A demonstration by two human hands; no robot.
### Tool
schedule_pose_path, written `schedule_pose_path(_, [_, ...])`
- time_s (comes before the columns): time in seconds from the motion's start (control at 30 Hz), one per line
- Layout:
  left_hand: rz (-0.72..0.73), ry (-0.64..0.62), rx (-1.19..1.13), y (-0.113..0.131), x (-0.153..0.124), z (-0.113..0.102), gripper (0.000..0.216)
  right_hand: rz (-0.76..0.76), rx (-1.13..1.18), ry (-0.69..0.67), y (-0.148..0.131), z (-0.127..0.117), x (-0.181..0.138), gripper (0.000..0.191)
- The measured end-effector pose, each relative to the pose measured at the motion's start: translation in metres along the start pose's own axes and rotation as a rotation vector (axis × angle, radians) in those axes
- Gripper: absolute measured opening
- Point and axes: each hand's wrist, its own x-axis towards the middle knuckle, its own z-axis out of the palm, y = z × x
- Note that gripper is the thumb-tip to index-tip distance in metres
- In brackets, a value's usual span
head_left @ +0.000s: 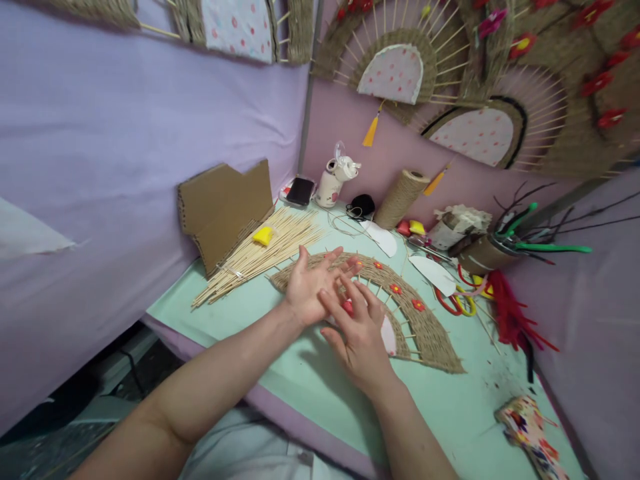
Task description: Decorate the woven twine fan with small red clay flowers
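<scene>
A fan-shaped piece of woven jute and wooden sticks (pixel 430 327), dotted with small red flowers, lies on the pale green table (pixel 280 320). My left hand (pixel 313 283) hovers over its left part, palm up and fingers spread. Beside it, my right hand (pixel 357 333) shows its back with the fingers stretched out. A small red piece (pixel 347 307) shows between the two hands; whether either hand grips it I cannot make out.
A bundle of thin wooden sticks (pixel 255 257) with a yellow bit lies at the left, in front of cardboard pieces (pixel 223 207). A jute spool (pixel 400 198), a white bottle (pixel 334 179), red and green pipe cleaners (pixel 510 313) and scissors (pixel 457 300) crowd the back right. Finished fans hang on the walls.
</scene>
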Motion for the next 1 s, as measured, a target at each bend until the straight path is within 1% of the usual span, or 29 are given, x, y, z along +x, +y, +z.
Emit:
schedule_pose_path(0.07, [0.011,0.0,0.0,-0.0002,0.0001,0.0,0.064,0.05,-0.024,0.035,0.0018,0.0001,0.0002,0.048])
schedule_pose_path(0.13, [-0.021,0.014,0.006,-0.0015,0.0,0.0,0.066,0.07,-0.025,0.042,0.0023,0.0005,0.0011,0.049])
schedule_pose_path(0.23, [-0.061,0.019,0.015,-0.0019,-0.0001,0.0001,0.068,0.004,0.008,-0.008,0.001,0.0007,0.0012,0.053])
schedule_pose_path(0.3, [-0.033,0.008,0.01,-0.0008,0.0,0.0002,0.066,-0.009,0.012,-0.011,0.0011,0.0003,0.0006,0.051])
schedule_pose_path(0.37, [-0.003,0.003,0.0,-0.0003,0.0002,-0.0001,0.065,0.038,0.001,0.025,0.0022,0.0001,0.0007,0.047])
schedule_pose_path(0.43, [-0.016,0.007,0.002,-0.0014,0.0005,-0.0009,0.066,0.081,-0.001,0.055,0.0026,0.0003,0.0016,0.047])
schedule_pose_path(0.53, [-0.066,0.004,0.022,-0.0031,0.0009,-0.002,0.068,0.033,0.029,0.023,0.0014,0.0006,0.0022,0.05])
schedule_pose_path(0.6, [-0.053,-0.011,0.021,-0.0024,0.0009,-0.0021,0.067,-0.01,0.036,-0.001,0.0015,0.0001,0.0015,0.05])
schedule_pose_path(0.7, [-0.012,-0.019,0.002,-0.0012,0.0006,-0.0015,0.065,0.027,0.001,0.045,0.0044,-0.001,0.0014,0.046])
schedule_pose_path(0.77, [-0.039,-0.012,0.004,-0.002,0.0006,-0.0018,0.066,0.058,-0.009,0.072,0.0055,-0.001,0.0024,0.046])
schedule_pose_path(0.87, [-0.089,-0.023,0.013,-0.0032,0.001,-0.0027,0.068,0.007,0.022,0.025,0.0043,-0.0001,0.0029,0.05])
schedule_pose_path(0.93, [-0.065,-0.034,-0.005,-0.0023,0.0009,-0.0022,0.068,-0.018,0.026,0.007,0.0038,0.0001,0.0019,0.051])
schedule_pose_path(1.0, [-0.031,-0.022,-0.027,-0.001,0.0002,-0.0006,0.066,0.02,0.005,0.037,0.0048,0.0001,0.001,0.049])
